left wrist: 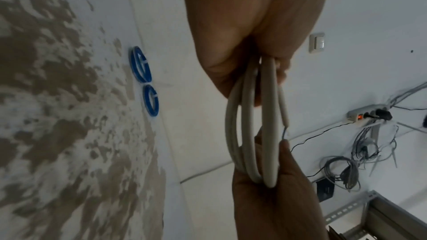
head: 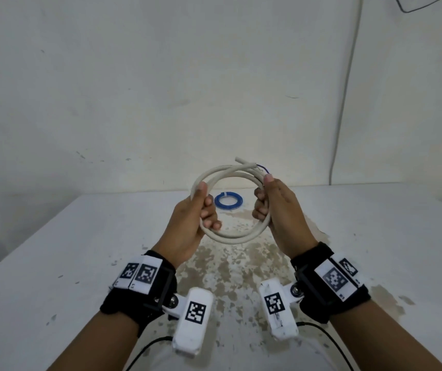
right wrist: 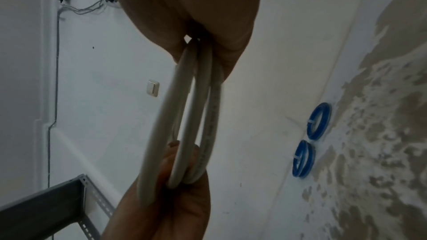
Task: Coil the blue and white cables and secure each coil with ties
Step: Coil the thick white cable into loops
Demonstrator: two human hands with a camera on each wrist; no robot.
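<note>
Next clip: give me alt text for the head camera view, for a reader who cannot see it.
Two hands hold a coiled white cable upright above a stained white table, the left hand gripping its left side and the right hand its right. Through the coil, a blue cable coil lies flat on the table near the wall.

In the head view the white cable (head: 230,234) hides behind it the second blue coil (head: 227,201).
</note>
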